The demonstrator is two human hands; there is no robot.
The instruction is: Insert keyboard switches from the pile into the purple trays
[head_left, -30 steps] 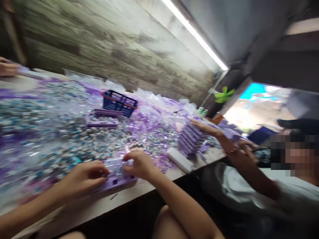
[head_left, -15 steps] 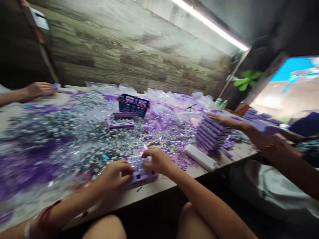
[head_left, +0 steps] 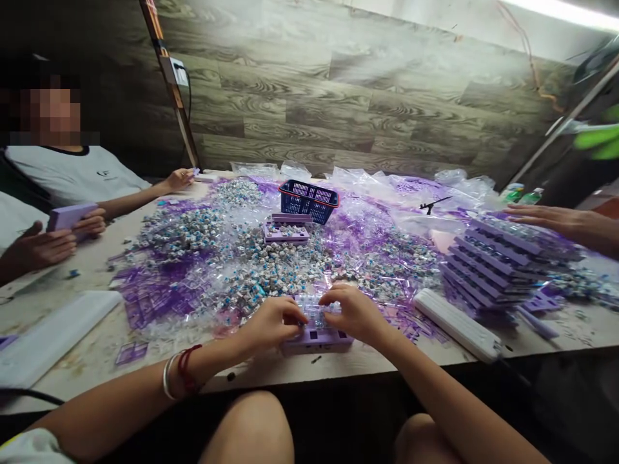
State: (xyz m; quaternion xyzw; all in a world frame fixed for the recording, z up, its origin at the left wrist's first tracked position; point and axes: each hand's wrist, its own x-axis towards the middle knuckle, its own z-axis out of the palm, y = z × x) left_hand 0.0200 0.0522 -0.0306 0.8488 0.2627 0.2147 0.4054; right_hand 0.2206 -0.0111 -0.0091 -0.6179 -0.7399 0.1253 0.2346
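In front of me at the table's near edge lies a long purple plastic casing (head_left: 319,343) with square holes and clear small parts on its top. My left hand (head_left: 271,325) is at the casing's left end, fingers curled, thumb and fingertips against it. Over its right half, my right hand (head_left: 355,314) has thumb and index finger bent towards each other at the clear parts. What lies between those fingertips is too small to name. Just beyond spreads a heap of small white-and-blue parts (head_left: 271,261), with another purple casing (head_left: 286,237) on it.
A dark blue basket (head_left: 309,201) stands behind the heap. To the right are stacked purple casings (head_left: 488,264), a co-worker's hand (head_left: 556,216) above them, and a white power strip (head_left: 457,325). Purple clear pieces (head_left: 149,290) lie left. Two co-workers sit left, one holding a purple block (head_left: 72,216).
The view has swung left and sharpened, bringing the co-workers at left into sight. My hands keep about the same place on the casing. The co-worker's hand at right stays by the stack.
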